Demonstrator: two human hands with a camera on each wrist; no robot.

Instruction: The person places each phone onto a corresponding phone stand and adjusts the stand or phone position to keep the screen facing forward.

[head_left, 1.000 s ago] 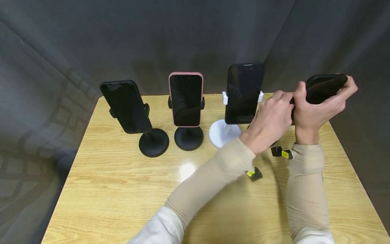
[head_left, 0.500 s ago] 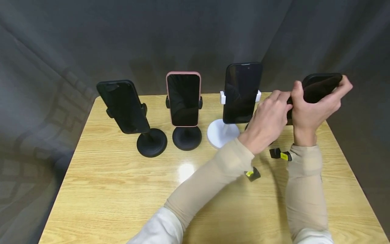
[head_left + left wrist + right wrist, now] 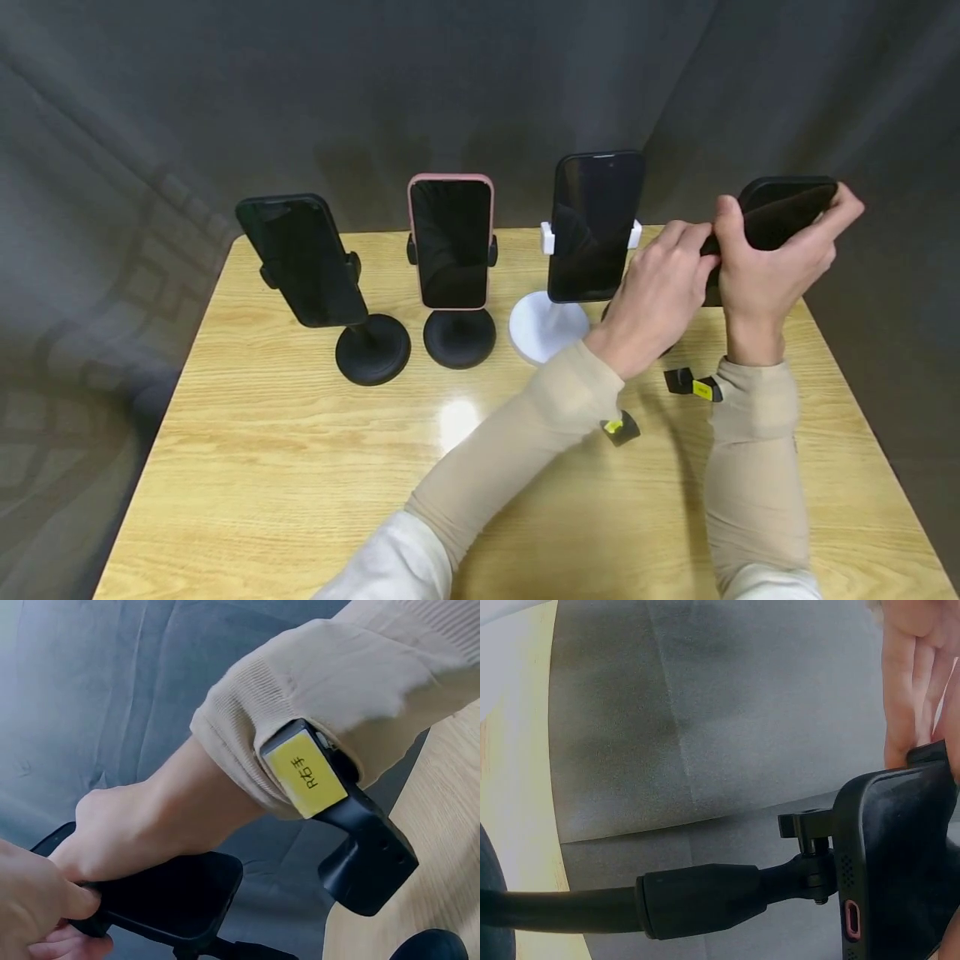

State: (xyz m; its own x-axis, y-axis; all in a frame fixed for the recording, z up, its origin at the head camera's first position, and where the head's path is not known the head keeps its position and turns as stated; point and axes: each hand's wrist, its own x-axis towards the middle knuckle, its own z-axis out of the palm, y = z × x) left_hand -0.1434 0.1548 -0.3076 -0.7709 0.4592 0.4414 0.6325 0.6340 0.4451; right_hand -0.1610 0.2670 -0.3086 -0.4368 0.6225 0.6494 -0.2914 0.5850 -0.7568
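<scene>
In the head view my right hand [image 3: 776, 267] grips a black phone [image 3: 787, 218] at the right, its thumb pointing up and its fingers round the far edge. My left hand [image 3: 663, 287] reaches across to the phone's left side. It pinches a black clamp arm [image 3: 928, 753] at the phone's edge, seen in the right wrist view. There the phone [image 3: 896, 851] sits against a ball-jointed mount on a black stand [image 3: 701, 900]. In the left wrist view, the left thumb [image 3: 81, 901] presses at the phone's near edge. The right hand hides most of the clamp.
Left of the hands, a white stand [image 3: 547, 329] bears a black phone [image 3: 596, 229]. Two black stands hold a pink-edged phone [image 3: 452, 242] and a tilted black phone [image 3: 303, 258]. The wooden table [image 3: 300, 483] meets a grey curtain [image 3: 480, 83] behind.
Both hands keep their hold on the phone and clamp with hardly any motion. The whole view has shifted slightly, so the things appear a little further left.
</scene>
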